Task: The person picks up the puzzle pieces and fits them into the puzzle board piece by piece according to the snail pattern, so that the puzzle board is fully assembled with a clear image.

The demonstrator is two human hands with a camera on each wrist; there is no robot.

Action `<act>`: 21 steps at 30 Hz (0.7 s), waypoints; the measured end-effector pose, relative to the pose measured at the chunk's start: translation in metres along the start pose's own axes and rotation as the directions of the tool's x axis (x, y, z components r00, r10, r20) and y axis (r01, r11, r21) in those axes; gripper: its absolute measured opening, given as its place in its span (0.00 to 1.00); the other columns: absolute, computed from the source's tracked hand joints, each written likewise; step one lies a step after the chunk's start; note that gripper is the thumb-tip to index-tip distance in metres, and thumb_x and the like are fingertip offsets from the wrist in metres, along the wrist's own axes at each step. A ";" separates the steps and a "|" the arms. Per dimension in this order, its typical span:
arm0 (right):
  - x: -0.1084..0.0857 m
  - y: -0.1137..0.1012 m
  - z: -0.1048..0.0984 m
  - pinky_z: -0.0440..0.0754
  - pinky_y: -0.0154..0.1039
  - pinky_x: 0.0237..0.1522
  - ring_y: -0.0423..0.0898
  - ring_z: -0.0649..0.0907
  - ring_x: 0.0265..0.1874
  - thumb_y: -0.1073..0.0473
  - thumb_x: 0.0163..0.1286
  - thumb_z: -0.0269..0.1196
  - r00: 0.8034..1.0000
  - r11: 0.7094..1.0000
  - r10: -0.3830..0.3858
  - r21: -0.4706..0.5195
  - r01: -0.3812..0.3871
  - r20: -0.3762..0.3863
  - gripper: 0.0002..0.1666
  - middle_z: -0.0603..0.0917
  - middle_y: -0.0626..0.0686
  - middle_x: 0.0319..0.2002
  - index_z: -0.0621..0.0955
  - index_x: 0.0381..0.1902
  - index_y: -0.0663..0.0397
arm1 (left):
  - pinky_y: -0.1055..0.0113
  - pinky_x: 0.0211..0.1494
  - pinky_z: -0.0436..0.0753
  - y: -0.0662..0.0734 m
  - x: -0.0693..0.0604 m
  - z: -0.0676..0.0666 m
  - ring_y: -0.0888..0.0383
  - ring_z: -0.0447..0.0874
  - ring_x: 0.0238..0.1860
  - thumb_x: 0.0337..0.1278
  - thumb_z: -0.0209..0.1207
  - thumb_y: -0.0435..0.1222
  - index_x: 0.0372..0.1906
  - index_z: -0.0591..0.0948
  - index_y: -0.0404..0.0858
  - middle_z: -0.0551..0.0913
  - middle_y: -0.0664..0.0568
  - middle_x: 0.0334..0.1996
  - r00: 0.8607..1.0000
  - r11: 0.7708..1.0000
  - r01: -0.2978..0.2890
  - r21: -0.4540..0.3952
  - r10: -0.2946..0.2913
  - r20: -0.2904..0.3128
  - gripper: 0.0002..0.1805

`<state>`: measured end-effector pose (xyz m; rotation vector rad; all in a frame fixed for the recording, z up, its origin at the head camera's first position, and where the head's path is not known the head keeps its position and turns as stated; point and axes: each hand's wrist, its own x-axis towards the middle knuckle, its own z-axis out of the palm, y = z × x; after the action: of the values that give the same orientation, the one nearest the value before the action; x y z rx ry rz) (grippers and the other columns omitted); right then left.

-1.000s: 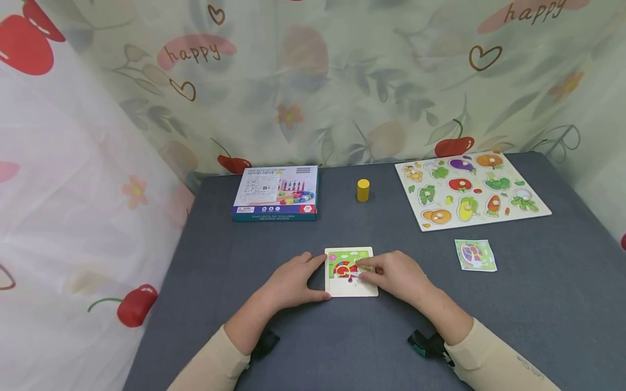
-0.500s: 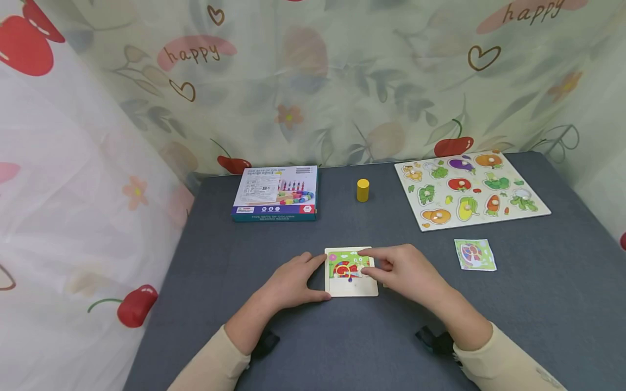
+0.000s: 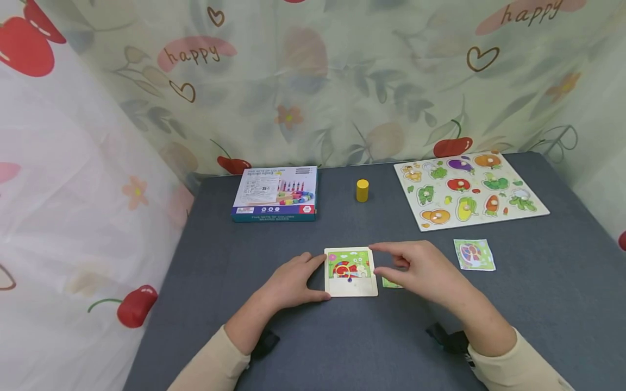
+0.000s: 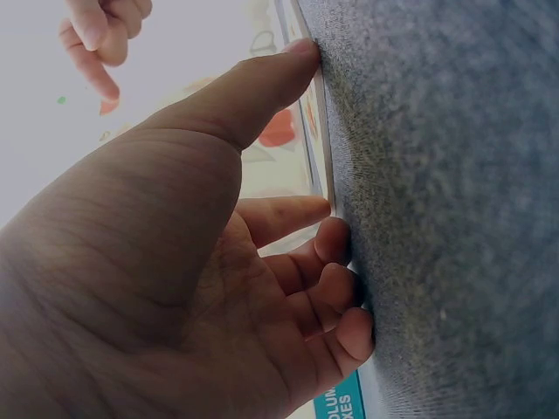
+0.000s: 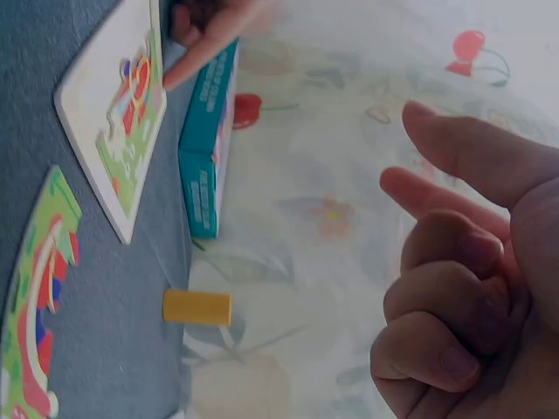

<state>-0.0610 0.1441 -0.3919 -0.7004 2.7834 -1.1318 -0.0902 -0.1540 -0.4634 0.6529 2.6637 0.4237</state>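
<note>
A small square puzzle board (image 3: pixel 351 288) with a cream frame lies mid-table. A green and red picture fills its upper part; its lower part is bare. My left hand (image 3: pixel 293 282) steadies its left side, thumb at the near corner and index finger by the far corner; the left wrist view shows the other fingers bent beside it. My right hand (image 3: pixel 425 271) hovers at the board's right side, thumb and index finger apart with nothing between them, other fingers curled. Partly hidden beneath it lies a green puzzle piece (image 3: pixel 390 284), seen more fully as a curved-edged piece (image 5: pixel 35 305) in the right wrist view.
A boxed set (image 3: pixel 275 194) stands at the back left and a yellow cylinder (image 3: pixel 362 191) at the back middle. At the right lie a vegetable puzzle board (image 3: pixel 471 190) and a small picture card (image 3: pixel 474 254). A printed curtain (image 3: pixel 303 81) rises behind the table.
My right hand has drawn off the board to the right, its thumb and index finger spreading apart. The green piece beneath it has come into view. My left hand stays in place.
</note>
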 end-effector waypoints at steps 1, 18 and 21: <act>0.000 0.001 -0.002 0.66 0.35 0.22 0.37 0.64 0.16 0.54 0.63 0.76 1.000 1.000 -0.003 0.001 0.003 0.004 0.24 0.61 0.39 0.17 0.87 0.57 0.45 | 0.55 0.55 0.78 0.000 0.000 0.000 0.54 0.74 0.52 0.52 0.70 0.63 0.79 0.66 0.47 0.76 0.48 0.56 1.000 1.000 0.000 -0.001 0.000 -0.001 0.52; -0.020 0.037 0.005 0.68 0.35 0.25 0.36 0.66 0.17 0.56 0.61 0.78 0.992 0.994 0.104 0.029 -0.106 0.066 0.25 0.66 0.41 0.19 0.83 0.55 0.51 | 0.55 0.54 0.77 -0.001 0.001 0.001 0.54 0.74 0.52 0.51 0.70 0.64 0.79 0.65 0.48 0.76 0.48 0.56 1.000 1.000 0.005 0.001 -0.005 0.002 0.52; -0.021 0.045 0.011 0.68 0.36 0.26 0.37 0.66 0.18 0.55 0.61 0.77 0.987 0.990 0.131 0.045 -0.135 0.092 0.26 0.66 0.42 0.20 0.83 0.56 0.54 | 0.55 0.55 0.77 -0.001 0.001 0.002 0.54 0.74 0.52 0.51 0.70 0.64 0.79 0.65 0.48 0.76 0.48 0.56 1.000 1.000 0.009 0.004 -0.009 0.002 0.53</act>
<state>-0.0571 0.1747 -0.4330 -0.5369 2.6722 -1.1137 -0.0909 -0.1546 -0.4656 0.6426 2.6652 0.4154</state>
